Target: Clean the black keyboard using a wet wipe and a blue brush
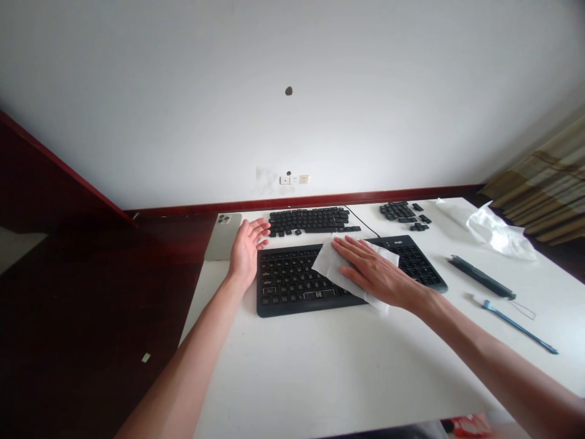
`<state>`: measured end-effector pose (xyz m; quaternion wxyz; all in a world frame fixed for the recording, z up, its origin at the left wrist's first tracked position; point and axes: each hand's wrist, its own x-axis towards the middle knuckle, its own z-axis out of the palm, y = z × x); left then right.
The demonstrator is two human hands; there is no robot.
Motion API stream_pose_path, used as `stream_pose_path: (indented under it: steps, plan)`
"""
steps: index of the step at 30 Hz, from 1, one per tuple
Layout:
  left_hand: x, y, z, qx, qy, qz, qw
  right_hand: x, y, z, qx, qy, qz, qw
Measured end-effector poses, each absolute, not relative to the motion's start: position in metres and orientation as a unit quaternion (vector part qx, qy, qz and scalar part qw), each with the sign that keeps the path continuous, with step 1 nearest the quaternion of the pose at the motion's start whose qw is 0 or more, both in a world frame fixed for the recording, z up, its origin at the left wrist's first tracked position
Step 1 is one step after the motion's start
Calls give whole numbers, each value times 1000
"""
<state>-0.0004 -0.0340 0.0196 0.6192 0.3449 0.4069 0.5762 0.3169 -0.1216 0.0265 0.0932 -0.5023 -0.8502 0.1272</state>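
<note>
A black keyboard base (292, 286) with its keycaps off lies on the white table (329, 360). My right hand (375, 271) lies flat, fingers stretched out, pressing a white wipe (326, 265) onto the keyboard's middle. My left hand (247, 247) rests open on its edge against the keyboard's left end, fingers pointing toward the back. Removed black keycaps (308, 221) are laid out in rows behind the keyboard, and a smaller group of keycaps (404, 213) sits further right.
A phone (223, 236) lies face down at the table's back left corner. A crumpled clear plastic wrapper (496, 235), a black bar-shaped tool (479, 277) and a blue-handled tool (518, 326) lie to the right. Dark red floor to the left.
</note>
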Motion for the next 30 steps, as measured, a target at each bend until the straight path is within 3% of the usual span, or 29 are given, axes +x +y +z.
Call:
stream_pose_path:
  steps: [11, 30]
  plan:
    - [0, -34, 20, 344, 403, 577, 622, 246, -118, 42, -459, -868, 183, 40]
    - [-7, -34, 24, 288, 381, 569, 670, 145, -97, 31, -395, -898, 158, 112]
